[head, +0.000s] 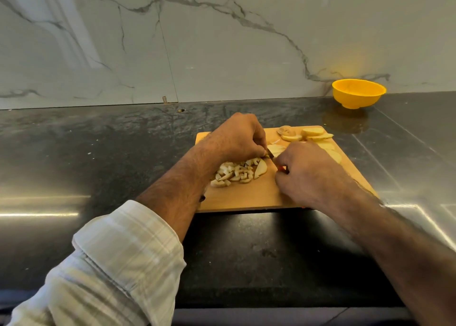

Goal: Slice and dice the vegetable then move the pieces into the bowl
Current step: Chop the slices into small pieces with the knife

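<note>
Left hand (238,136) curls down on a slice (275,149) mid-frame, pinning it for the knife (271,156) gripped in the right hand (306,170). Diced pieces (234,174) pile left on the board (246,197); the yellow bowl (358,93) waits upper right, out of the blade's way.

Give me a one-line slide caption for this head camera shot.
Left hand steadies slices while right hand works a knife on the cutting board; yellow bowl waits.

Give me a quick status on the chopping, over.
Right hand grips knife; left hand holds slice down. Diced pile and uncut slices on board. Yellow bowl empty, path clear.
</note>
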Demonstrator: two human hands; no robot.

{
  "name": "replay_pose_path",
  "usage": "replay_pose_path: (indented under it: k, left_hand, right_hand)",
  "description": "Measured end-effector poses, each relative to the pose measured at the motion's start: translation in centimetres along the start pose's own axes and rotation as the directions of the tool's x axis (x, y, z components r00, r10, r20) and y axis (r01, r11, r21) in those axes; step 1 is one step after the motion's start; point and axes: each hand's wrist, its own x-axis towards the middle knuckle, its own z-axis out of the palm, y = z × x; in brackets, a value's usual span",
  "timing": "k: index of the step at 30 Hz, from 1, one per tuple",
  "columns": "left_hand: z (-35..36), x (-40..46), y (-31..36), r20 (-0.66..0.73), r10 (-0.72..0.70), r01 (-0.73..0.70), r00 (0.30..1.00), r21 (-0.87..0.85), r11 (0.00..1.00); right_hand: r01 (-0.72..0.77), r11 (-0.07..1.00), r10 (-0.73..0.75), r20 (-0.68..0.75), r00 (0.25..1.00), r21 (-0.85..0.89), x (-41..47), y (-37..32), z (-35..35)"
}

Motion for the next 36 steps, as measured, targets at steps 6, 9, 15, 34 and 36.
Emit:
replay_pose_path:
  k: [6,9,15,34,36]
  left_hand:
    - [0.0,0.0,-0.2,0.003,-0.005,0.005,1.000,-0.016,1.000]
    - [0.0,-0.2,-0.5,-0.016,0.028,-0.028,0.999,-0.009,1.000]
    - [-0.7,-0.4,-1.5,-0.211,0.087,-0.097,0.973,-0.035,0.995]
    - [-1.8,-0.1,-5.0,-0.286,-0.140,0.165,0.948,0.066,0.984]
    - [-1.7,-0.1,-5.0,-0.279,-0.145,0.169,0.949,0.066,0.983]
  right_hand:
    - [-0.003,0.999,0.003,0.020,1.000,0.033,1.4,-0.1,0.2]
    - [0.024,0.989,-0.020,-0.028,0.999,0.146,1.1,1.3,-0.6]
    - [-0.040,0.983,0.070,-0.163,0.984,0.181,1.1,3.9,-1.6]
    - [0.095,0.990,-0.087,-0.086,0.993,0.102,1.3,3.3,-0.2]
    - [0.134,0.985,-0.127,-0.071,0.989,0.106,1.1,3.0,-0.5]
